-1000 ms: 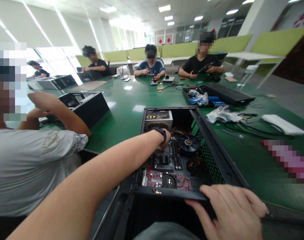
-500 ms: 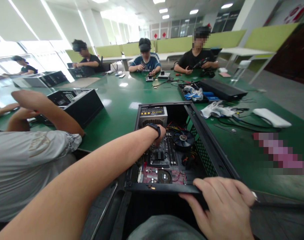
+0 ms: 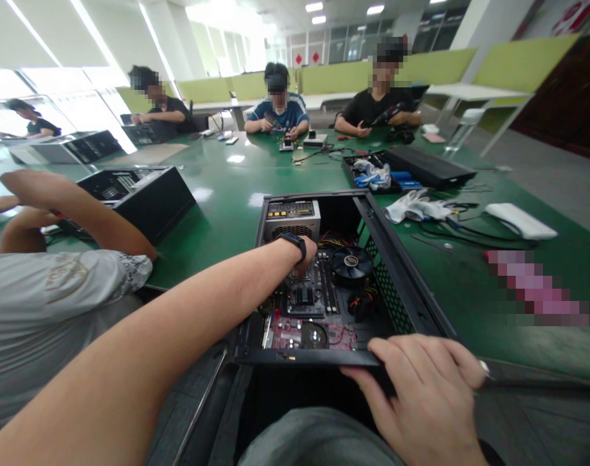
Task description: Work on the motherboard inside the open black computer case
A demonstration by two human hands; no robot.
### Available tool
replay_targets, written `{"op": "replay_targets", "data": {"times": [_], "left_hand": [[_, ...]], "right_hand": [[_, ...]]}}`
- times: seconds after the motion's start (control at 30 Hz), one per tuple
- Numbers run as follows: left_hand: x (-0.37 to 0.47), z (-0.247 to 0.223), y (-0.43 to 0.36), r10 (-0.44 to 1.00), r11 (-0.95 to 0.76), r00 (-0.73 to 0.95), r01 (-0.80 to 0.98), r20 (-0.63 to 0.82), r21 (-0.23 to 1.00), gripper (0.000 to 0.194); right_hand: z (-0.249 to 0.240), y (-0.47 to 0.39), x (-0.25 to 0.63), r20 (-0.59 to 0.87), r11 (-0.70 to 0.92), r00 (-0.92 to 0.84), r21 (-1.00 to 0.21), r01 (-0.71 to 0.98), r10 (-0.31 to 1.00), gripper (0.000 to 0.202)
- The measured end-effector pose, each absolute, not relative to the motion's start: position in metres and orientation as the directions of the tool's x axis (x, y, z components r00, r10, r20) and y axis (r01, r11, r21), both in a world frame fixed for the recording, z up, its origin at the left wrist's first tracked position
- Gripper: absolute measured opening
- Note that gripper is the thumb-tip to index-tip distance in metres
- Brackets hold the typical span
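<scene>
Now the black metal computer case, likely heavy, is sensibly grasped at its stiff rim by the right hand's fingers, the left hand unreadable.

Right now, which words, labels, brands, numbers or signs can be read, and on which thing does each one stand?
None can be read with certainty.
Power supply: yellow and white print on its label, too blurred.
Fan: mark on its hub, too small.
Grey shirt: print, too blurred.
Wall sign: red marks, too blurred.
Red diamonds: too small to tell any writing.
</scene>
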State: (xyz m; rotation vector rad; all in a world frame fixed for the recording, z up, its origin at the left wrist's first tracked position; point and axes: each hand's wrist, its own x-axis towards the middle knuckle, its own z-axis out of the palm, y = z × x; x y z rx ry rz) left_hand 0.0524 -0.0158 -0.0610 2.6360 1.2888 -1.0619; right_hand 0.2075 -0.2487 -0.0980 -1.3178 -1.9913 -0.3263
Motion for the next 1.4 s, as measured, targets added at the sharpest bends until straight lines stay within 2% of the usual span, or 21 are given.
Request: {"op": "replay_targets", "data": {"times": [0.37, 0.73, 1.03, 1.4], "left_hand": [[0.0526, -0.0560, -0.0202, 0.728, -0.612, 0.417, 0.753, -0.545, -0.242, 0.067], [0.0536, -0.0556, -0.0212, 0.734, -0.604, 0.419, 0.763, -0.535, -0.231, 0.064], [0.0555, -0.0519, -0.0239, 0.733, -0.605, 0.403, 0.754, -0.548, -0.255, 0.065], [0.0532, -0.0569, -0.0201, 0.721, -0.611, 0.418, 0.759, -0.552, -0.223, 0.057]], "right_hand": [[-0.0953, -0.2507, 0.2047, 0.671, 0.427, -0.198, -0.194, 0.883, 0.714, 0.019], [-0.0978, -0.2500, 0.2081, 0.662, 0.427, -0.219, -0.169, 0.888, 0.717, 0.022], [-0.0955, -0.2511, 0.2054, 0.664, 0.423, -0.195, -0.200, 0.884, 0.722, 0.021], [-0.0965, -0.2515, 0.2059, 0.653, 0.427, -0.204, -0.201, 0.882, 0.729, 0.020]]}}
